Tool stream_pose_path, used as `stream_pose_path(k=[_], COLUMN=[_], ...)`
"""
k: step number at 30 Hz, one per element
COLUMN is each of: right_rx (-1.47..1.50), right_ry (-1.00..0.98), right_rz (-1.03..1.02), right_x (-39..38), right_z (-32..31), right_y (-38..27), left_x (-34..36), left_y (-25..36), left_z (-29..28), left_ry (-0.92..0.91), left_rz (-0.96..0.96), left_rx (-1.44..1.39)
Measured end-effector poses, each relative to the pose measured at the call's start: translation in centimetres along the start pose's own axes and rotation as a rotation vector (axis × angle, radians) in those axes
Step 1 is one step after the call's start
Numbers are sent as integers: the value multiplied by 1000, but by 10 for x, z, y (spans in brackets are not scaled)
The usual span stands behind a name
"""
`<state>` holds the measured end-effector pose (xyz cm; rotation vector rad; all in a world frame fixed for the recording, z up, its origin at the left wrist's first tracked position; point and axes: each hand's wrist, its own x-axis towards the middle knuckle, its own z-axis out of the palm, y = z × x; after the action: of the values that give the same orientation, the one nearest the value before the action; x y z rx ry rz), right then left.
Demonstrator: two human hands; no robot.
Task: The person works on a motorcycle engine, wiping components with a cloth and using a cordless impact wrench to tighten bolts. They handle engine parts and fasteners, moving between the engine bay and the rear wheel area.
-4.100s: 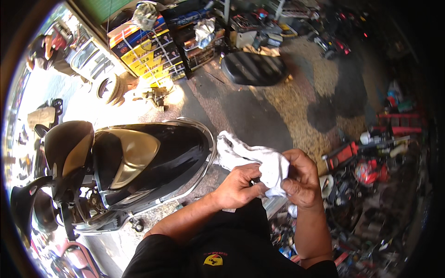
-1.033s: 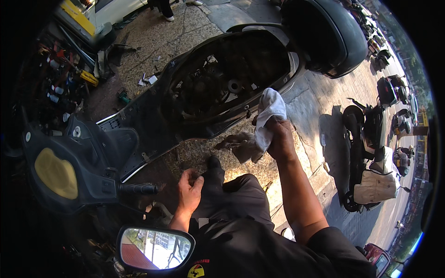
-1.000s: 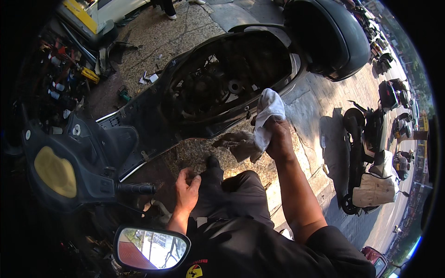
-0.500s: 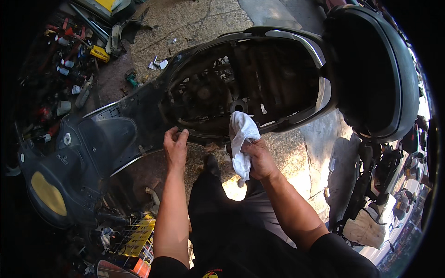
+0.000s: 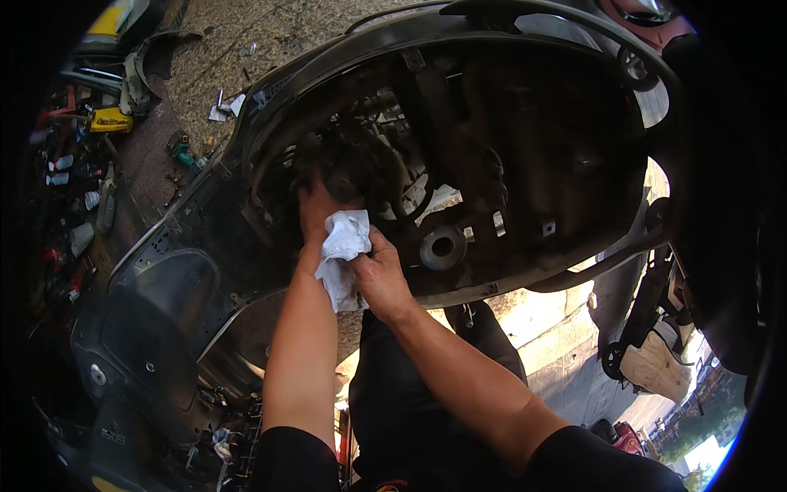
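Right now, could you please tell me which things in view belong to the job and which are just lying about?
In use:
white cloth, in the right hand
open scooter body, left hand inside

Apparently lying about:
yellow item, upper left
green item
white scrap

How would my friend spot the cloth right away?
Find the big dark scooter with the open, hollow middle. By the hollow's lower edge in the picture, look for the person's right hand. The crumpled cloth it holds is bright white, unlike the dark scooter parts around it.
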<state>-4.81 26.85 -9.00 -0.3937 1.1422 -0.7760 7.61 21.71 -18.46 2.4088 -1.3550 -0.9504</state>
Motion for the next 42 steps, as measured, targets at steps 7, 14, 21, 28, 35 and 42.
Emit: stream_pose_path(k=[7,14,21,28,35,42], right_rx=[81,-31,-161,-399,-57,-160], right_ry=[358,433,584,575,118,107], right_rz=[-80,-107,-206,-227,-21,-15], right_x=[38,49,74,97,117,124], right_z=[-5,-3,-8,-6,-10,-10], right_y=[25,22,27,29,26,23], left_x=[16,21,11,9,11,14], left_y=[-18,-8,16,26,33,42], left_z=[37,19,-56,-74,-85,-90], left_ry=[66,228,334,247,187,138], left_rz=[18,225,193,206,244,472], left_rx=[23,114,-11,51,87,121])
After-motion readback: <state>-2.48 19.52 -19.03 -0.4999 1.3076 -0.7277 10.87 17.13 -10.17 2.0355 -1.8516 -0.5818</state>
